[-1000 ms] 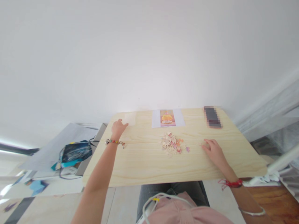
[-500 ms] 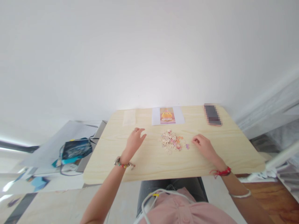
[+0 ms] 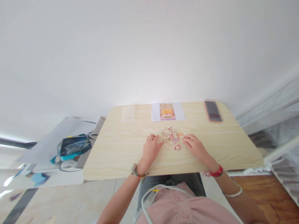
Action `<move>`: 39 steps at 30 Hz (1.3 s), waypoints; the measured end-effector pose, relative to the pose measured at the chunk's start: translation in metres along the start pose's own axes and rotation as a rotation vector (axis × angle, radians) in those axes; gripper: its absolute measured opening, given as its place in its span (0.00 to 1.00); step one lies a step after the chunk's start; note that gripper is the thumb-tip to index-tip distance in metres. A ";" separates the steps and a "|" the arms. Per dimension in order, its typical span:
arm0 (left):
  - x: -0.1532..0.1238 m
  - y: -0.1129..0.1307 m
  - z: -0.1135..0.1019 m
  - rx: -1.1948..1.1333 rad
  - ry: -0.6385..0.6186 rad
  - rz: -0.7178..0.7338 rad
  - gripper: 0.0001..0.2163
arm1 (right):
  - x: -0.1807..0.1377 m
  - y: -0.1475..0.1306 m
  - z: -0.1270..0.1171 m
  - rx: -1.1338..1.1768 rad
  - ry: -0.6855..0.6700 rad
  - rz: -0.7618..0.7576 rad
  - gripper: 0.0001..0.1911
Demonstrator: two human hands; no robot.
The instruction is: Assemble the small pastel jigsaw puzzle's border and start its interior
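A pile of jigsaw pieces [image 3: 172,140], mostly pale backs with some pink, orange and purple faces, lies on the wooden table [image 3: 116,146]. My left hand [image 3: 151,147] rests at the pile's left edge, thumb and fingers apart, nothing held. At the right edge is my right hand [image 3: 194,146], with its fingers stretched toward the pieces and the tips beside or touching the outermost ones. Behind the pile, a white sheet with a printed picture [image 3: 167,112] of a yellow character lies flat.
A phone [image 3: 213,111], blurred out, lies at the back right of the table. At the back left is a pale translucent sheet or bag [image 3: 128,113]. A dark and teal bag [image 3: 76,147] with cables sits left of the table. A white wall [image 3: 149,53] rises behind.
Both hands have moved inward to the pile, the left to the right and the right to the left. The loose purple piece no longer lies apart on the right; the pile looks more compact.
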State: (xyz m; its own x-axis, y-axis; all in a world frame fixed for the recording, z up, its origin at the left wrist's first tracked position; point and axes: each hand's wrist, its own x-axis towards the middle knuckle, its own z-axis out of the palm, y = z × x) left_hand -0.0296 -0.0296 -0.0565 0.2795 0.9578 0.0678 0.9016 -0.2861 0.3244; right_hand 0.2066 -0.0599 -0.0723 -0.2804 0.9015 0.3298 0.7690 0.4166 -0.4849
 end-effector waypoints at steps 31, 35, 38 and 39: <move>-0.006 0.020 0.011 -0.173 0.097 0.184 0.08 | 0.002 0.004 0.008 0.044 -0.039 0.180 0.06; 0.002 0.028 0.008 -0.173 0.078 0.249 0.11 | 0.001 0.007 0.007 0.074 -0.054 0.160 0.08; 0.008 0.034 0.007 -0.179 0.051 0.272 0.11 | 0.000 0.006 0.007 0.065 -0.040 0.179 0.07; 0.009 0.036 0.007 -0.184 0.040 0.276 0.10 | 0.000 0.005 0.007 0.059 -0.035 0.187 0.06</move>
State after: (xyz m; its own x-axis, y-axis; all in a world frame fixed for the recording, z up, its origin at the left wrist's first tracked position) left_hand 0.0073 -0.0312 -0.0508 0.4887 0.8461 0.2127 0.7179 -0.5285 0.4531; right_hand 0.2065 -0.0565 -0.0807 -0.1567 0.9669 0.2015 0.7748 0.2469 -0.5820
